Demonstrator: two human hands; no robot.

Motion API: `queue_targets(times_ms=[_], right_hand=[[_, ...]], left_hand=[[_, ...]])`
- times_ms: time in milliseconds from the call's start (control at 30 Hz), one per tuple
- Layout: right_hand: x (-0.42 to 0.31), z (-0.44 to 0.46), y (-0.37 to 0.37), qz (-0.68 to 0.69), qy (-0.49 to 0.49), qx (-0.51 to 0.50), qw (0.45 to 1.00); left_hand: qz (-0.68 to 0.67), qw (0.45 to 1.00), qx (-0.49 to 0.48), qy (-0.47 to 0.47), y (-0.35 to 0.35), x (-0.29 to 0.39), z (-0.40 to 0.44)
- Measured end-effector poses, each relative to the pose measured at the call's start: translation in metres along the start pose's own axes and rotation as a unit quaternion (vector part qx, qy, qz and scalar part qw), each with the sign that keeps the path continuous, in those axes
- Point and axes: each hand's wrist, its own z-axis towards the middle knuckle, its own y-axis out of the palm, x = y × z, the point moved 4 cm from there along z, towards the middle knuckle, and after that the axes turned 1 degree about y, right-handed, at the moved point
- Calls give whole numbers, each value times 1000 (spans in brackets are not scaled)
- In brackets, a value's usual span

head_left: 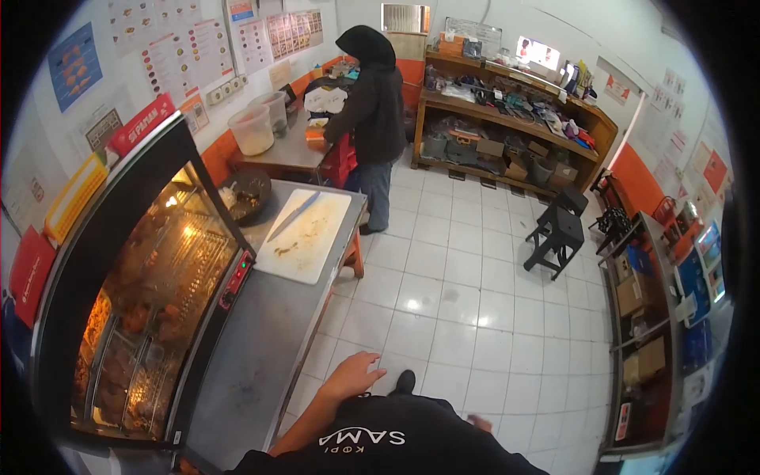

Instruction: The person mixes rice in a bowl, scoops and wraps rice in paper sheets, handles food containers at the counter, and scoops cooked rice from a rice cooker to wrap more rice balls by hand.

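Note:
My left hand hangs in front of my body above the tiled floor, its fingers loosely bent and apart, holding nothing. It is nearest to the long edge of the metal counter. Only a small, blurred part of my right hand shows beside my black shirt, and its fingers cannot be made out. Farther along the counter lies a white cutting board with brown scraps and a knife on it. Behind the board is a dark pan.
A lit glass food warmer stands along the left. Ahead, a person in dark clothes is at a table with plastic tubs. Black stools stand on the floor. Wooden shelves line the back, and a cabinet the right.

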Motion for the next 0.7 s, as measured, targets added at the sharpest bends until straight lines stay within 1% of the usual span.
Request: queue_targets(times_ms=[33,67,133,200,267,300,333,367,400,467,533,567,633,700], right_hand=[[-28,41,-22,157,164,76,971],[-78,71,-42,304,318,143,887],[-150,132,-69,278,253,175,910],[-209,193,-86,323,153,93,929],[-273,231,-91,262,112,17,958],[-290,256,-83,256,95,-12,962],[-306,279,-72,250,79,-43,964],[-335,284,-63,259,80,-76,959],[-368,285,-52,268,81,-109,954],[-388,310,-18,279,68,-204,936],[-444,294,4,322,56,-238,914],[-472,287,8,314,54,-241,917],[-522,276,20,346,23,-319,882],[-553,285,25,326,27,-345,880]], left_hand=[[-15,999,-9,27,-4,22,18],[-30,998,-17,55,-9,39,39],[-24,998,-21,59,-12,51,71],[-28,997,-30,61,-12,53,90],[23,996,10,90,-13,55,113],[17,996,16,89,-13,54,124],[-9,998,-7,63,-10,49,133],[-34,998,-31,38,-7,45,141],[-39,998,-24,37,-8,43,151],[-44,997,-67,14,-7,37,167],[-66,996,-52,11,-6,26,190],[-84,995,-47,6,-7,21,203],[-82,996,-22,7,-16,14,226],[-78,997,0,6,-31,8,247]])
